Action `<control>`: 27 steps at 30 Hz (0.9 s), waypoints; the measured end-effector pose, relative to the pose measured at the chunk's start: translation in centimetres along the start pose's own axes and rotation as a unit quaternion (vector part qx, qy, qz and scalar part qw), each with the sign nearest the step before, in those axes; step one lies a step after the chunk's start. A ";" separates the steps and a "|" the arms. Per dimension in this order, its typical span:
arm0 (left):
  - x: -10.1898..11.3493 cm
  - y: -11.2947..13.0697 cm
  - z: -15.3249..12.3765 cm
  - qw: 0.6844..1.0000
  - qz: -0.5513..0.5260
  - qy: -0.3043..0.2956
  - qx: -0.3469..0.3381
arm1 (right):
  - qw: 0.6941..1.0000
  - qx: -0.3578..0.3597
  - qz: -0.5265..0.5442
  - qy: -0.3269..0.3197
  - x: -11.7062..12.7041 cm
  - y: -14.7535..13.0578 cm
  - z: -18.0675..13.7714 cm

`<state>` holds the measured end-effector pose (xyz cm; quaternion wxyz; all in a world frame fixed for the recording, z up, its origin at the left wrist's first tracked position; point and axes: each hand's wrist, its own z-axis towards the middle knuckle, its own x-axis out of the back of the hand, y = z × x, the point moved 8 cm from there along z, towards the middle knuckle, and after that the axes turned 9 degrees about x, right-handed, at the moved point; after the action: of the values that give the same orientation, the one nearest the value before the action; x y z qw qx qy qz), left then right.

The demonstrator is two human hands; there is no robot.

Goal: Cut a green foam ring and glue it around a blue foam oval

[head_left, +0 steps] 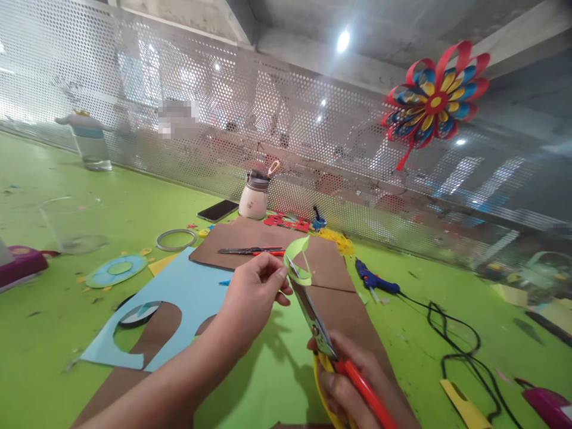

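My left hand (257, 298) pinches a small light-green paper piece (295, 249) between thumb and fingers. A thin strip of the same paper curls down on its right side. In my right hand (353, 378) are scissors (315, 328) with red and yellow handles, their blades pointing up and away from me and meeting the green paper. Whether the blades are fully closed is hard to see. Under both hands lie a light-green sheet (263, 369) and brown cardboard (370, 339). A light-blue sheet (187, 286) with cut-out curves lies to the left.
A utility knife (245, 251) rests on the cardboard. Beyond stand a white jar (254, 199) and a phone (218, 210). On the right lies a blue glue gun (375, 280) with a black cord (465, 351). A tape ring (176, 239) and blue paper ring (116, 271) sit left. A perforated screen (286, 119) borders the table.
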<state>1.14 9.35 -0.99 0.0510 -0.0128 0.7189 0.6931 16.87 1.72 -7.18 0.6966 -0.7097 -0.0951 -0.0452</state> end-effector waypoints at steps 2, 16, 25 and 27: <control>0.0 0.0 0.0 1.000 -0.001 -0.001 0.000 | 1.000 -0.008 -0.002 -0.016 -0.2 0.2 0.2; 0.1 -0.2 0.0 1.000 0.003 -0.008 0.019 | 0.998 -0.038 -0.035 -0.028 -0.2 0.5 0.3; -0.1 -0.2 0.1 0.999 -0.011 -0.012 0.028 | 0.999 -0.004 -0.053 -0.003 0.3 -0.4 0.0; 0.0 -0.2 0.1 1.000 -0.013 -0.009 0.024 | 0.998 0.007 -0.063 -0.007 0.2 -0.6 0.0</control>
<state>1.17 9.42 -1.21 0.0661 -0.0145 0.7349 0.6748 16.99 1.74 -6.54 0.6964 -0.6980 -0.1448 -0.0835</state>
